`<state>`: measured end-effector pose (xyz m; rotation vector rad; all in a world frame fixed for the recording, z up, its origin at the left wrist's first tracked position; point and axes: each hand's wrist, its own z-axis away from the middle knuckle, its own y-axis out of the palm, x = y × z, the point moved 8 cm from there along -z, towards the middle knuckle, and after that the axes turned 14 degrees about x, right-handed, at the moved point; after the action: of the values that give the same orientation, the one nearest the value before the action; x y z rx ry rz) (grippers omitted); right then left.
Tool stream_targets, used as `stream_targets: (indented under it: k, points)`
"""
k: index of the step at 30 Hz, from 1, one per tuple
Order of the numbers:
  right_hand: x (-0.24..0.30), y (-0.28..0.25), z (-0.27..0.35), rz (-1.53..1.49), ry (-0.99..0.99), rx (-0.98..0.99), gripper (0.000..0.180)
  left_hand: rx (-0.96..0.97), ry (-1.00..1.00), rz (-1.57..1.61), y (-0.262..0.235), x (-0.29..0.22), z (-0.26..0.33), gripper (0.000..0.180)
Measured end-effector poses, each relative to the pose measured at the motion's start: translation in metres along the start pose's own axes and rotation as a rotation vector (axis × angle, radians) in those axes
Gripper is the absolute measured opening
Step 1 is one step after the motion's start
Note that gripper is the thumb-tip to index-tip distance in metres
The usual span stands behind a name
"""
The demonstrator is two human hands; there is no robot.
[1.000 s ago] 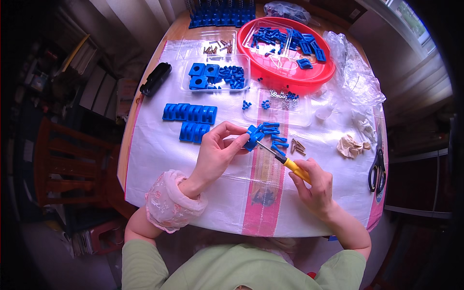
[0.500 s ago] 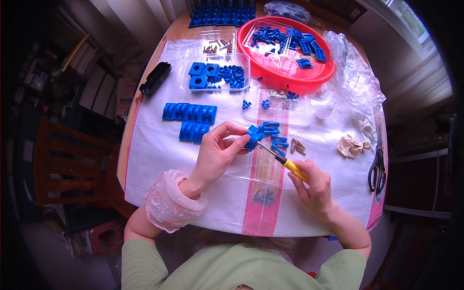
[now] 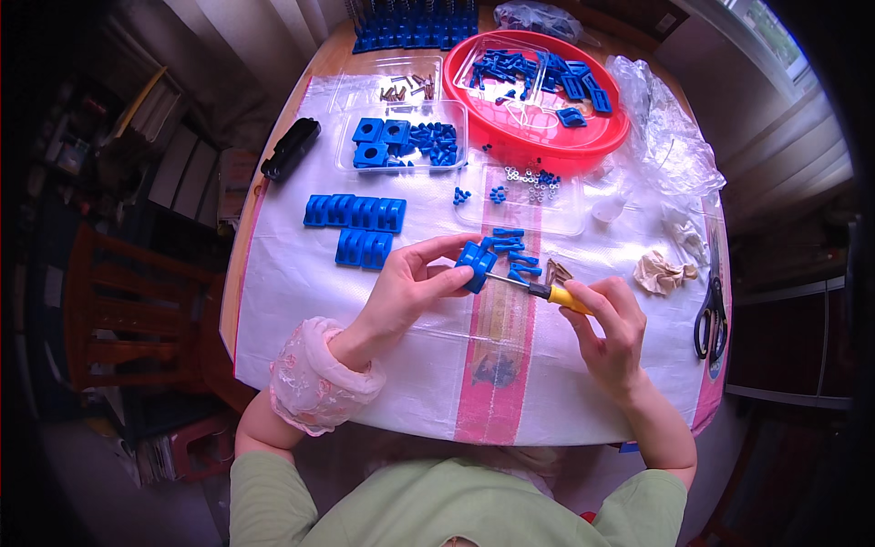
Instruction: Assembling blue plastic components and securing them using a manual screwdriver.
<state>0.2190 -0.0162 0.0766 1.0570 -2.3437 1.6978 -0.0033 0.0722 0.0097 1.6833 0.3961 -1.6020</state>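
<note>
Looking down from the head view, the left hand point(image 3: 406, 290) pinched a small blue block point(image 3: 476, 264) above the white table cover point(image 3: 301, 301). The right hand point(image 3: 612, 333) gripped a yellow-handled screwdriver point(image 3: 547, 292), its tip at the block. A red round tray point(image 3: 583, 146) of blue parts sat beyond, clear plastic bags point(image 3: 670, 137) beside it.
</note>
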Motion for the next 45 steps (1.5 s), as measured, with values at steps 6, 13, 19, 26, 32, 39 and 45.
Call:
stream_targets:
  k: [6,13,19,26,32,39,45]
  points:
    - [0.000,-0.001,0.001,0.003,0.017,-0.014,0.040,-0.014,-0.093,0.010,0.002,0.001,0.001,0.042]
    - [0.004,0.005,0.003,-0.010,-0.011,0.007,0.042,0.030,-0.070,0.066,0.003,0.010,-0.001,0.044]
    - [0.011,0.010,0.008,-0.009,-0.043,0.038,0.041,0.046,-0.080,0.073,0.003,0.010,-0.001,0.045]
    - [0.010,0.013,0.010,-0.093,-0.005,0.058,0.037,0.053,-0.056,0.086,0.005,0.007,-0.001,0.044]
    - [0.009,0.014,0.010,-0.137,0.038,0.097,0.035,0.051,-0.063,0.067,0.005,0.007,0.000,0.043]
    - [0.008,0.014,0.010,-0.165,0.069,0.101,0.032,0.054,-0.042,0.035,0.006,0.003,0.000,0.042]
    - [0.006,0.015,0.012,-0.195,0.097,0.106,0.030,0.043,-0.050,0.032,0.009,0.004,0.002,0.042]
